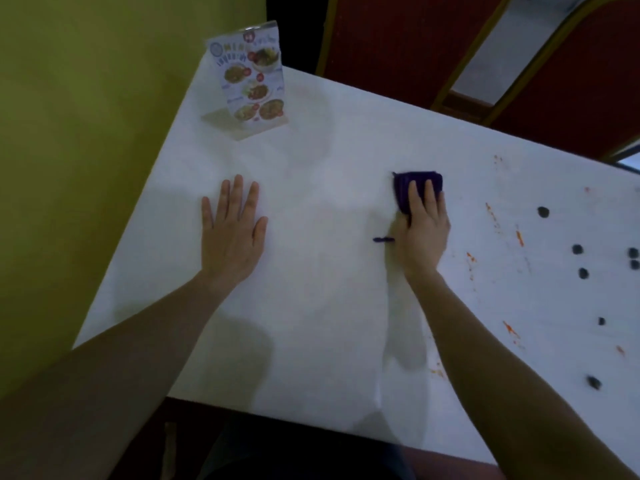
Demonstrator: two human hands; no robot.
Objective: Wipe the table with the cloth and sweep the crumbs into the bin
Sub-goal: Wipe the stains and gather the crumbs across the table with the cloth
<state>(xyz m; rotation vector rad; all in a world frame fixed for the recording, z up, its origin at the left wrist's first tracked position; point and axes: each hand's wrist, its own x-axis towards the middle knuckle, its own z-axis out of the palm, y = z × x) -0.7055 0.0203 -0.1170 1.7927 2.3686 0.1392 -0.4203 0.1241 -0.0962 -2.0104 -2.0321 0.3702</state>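
Observation:
A folded purple cloth (pixel 405 188) lies on the white table (pixel 311 271), and my right hand (pixel 422 230) presses flat on it, fingers over its near half. A purple thread sticks out left of that hand. My left hand (pixel 233 230) rests flat on the table, fingers spread, holding nothing. Several dark round crumbs (pixel 577 249) and orange-red smears (pixel 519 237) cover the right part of the table, to the right of the cloth. No bin is in view.
A clear menu stand (pixel 251 84) with food pictures is at the table's far left corner. A yellow-green wall (pixel 69 133) runs along the left edge. Red chairs with gold frames (pixel 398 46) stand beyond the far edge.

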